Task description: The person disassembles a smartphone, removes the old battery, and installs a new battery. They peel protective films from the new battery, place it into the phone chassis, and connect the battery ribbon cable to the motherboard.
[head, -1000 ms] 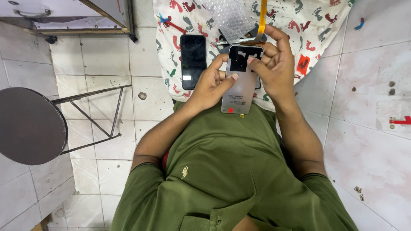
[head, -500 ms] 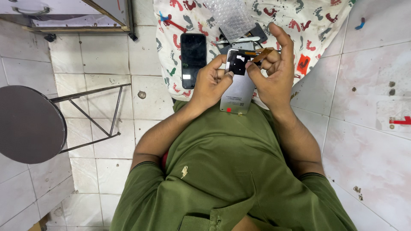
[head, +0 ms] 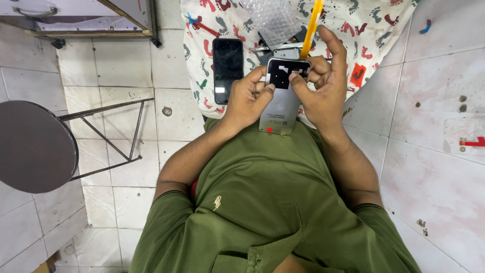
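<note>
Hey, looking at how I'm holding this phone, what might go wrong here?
The silver phone is held in the air by the left hand and right hand above a hard tiled floor; a slip might crack it. The yellow tool in the right hand could scratch it.

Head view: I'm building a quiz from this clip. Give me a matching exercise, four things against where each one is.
Things:
1. silver phone
2. black phone
3. yellow tool
4. round stool

Places:
A. on the tiled floor
B. held in both hands
C. lying flat on the patterned cloth
D. gripped in the right hand

Pairs: 1-B, 2-C, 3-D, 4-A
</note>
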